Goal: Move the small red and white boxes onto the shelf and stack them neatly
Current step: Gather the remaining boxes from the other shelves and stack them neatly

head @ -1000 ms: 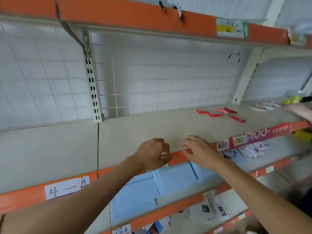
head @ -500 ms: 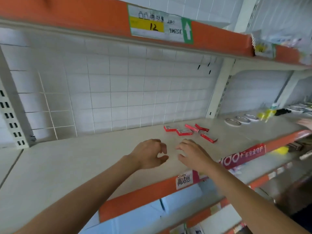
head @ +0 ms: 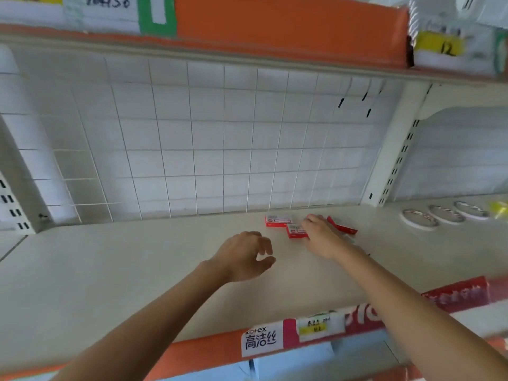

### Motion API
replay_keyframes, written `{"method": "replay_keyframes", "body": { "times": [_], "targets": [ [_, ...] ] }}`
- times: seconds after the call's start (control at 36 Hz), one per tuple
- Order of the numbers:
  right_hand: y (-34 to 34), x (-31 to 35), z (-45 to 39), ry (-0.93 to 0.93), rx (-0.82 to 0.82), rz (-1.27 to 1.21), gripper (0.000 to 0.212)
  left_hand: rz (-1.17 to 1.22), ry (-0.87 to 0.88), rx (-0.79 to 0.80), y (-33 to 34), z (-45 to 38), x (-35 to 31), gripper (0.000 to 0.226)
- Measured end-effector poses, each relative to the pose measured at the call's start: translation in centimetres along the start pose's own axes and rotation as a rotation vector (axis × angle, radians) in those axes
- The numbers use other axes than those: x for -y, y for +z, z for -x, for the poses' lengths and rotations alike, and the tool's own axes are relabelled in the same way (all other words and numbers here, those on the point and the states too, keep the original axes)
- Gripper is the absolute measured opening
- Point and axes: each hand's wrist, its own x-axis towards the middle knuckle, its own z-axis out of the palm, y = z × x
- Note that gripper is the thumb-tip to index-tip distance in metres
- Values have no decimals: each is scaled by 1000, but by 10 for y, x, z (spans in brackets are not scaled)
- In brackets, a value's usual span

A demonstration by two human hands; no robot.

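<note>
Several small red and white boxes lie flat near the back of the cream shelf [head: 137,270]. One box [head: 275,220] lies at the left of the group, a second [head: 293,232] just in front of it, and a third [head: 343,228] lies tilted at the right. My right hand [head: 323,237] reaches over the group, its fingers resting on the boxes and hiding the ones beneath; no grip shows. My left hand [head: 247,257] hovers over bare shelf to the left of the boxes, fingers loosely curled and holding nothing.
A white wire grid [head: 206,147] backs the shelf. Round white lids [head: 419,219] and a yellow item [head: 499,209] lie on the shelf to the right, past an upright post [head: 390,155]. An orange edge strip [head: 209,353] with labels runs along the front. Another shelf [head: 275,20] hangs overhead.
Both hands have moved from the shelf's front edge toward the back. My right hand has reached the red and white boxes; the view has shifted right and closer.
</note>
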Motion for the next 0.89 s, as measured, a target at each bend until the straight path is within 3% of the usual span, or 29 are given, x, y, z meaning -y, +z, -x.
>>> {"method": "replay_keyframes", "body": {
  "times": [0.31, 0.42, 0.5, 0.67, 0.89],
  "targets": [
    [14, -33, -20, -107, 73, 6, 42, -19, -187, -49, 19, -4, -42, 25],
    [13, -34, -17, -157, 79, -70, 31, -8, -293, -68, 22, 8, -47, 24],
    [10, -22, -12, -261, 46, -204, 36, -8, -350, -90, 22, 19, -53, 23],
    [3, 43, -5, -496, 12, -347, 36, -49, -459, -147, 6, 70, -50, 22],
    [-2, 183, 34, -743, -2, -389, 42, -100, -615, -215, -39, 197, -15, 18]
  ]
}}
